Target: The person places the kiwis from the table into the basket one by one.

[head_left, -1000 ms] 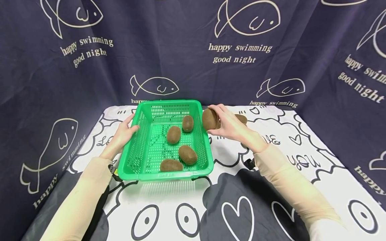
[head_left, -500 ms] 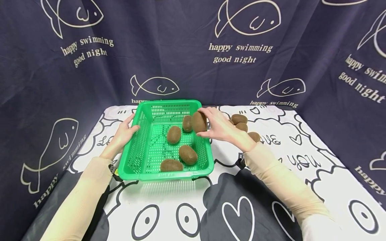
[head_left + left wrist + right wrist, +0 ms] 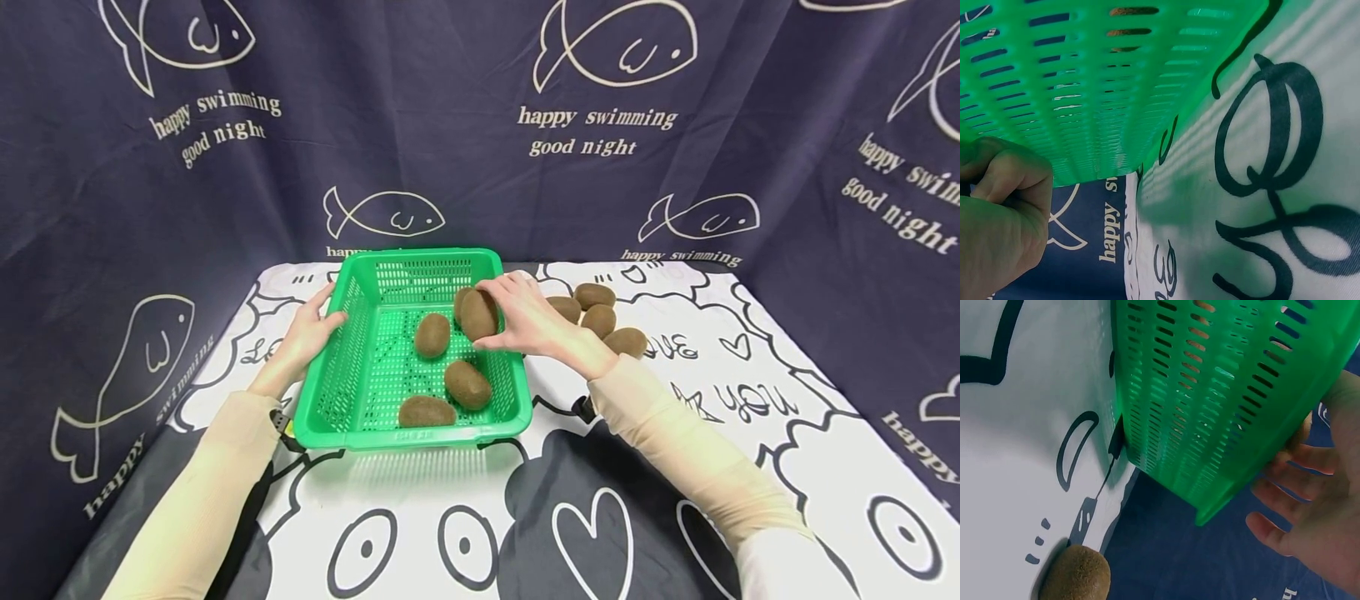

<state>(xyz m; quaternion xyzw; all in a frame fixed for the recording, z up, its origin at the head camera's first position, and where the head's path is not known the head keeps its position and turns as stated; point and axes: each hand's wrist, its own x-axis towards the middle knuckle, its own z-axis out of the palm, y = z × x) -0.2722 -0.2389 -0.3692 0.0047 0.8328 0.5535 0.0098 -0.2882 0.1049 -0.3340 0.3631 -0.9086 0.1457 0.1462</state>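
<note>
Navy curtain point(image 3: 465, 100), fish-and-lettering print — hangs behind the table point(image 3: 420, 487) and along both its sides. Table's cloth point(image 3: 551, 471) — white and dark grey, cartoon doodles.

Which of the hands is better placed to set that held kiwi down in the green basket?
The right hand, most likely: it holds the kiwi at the inner right side of the green basket. The left hand grips the opposite side, away from that kiwi.
</note>
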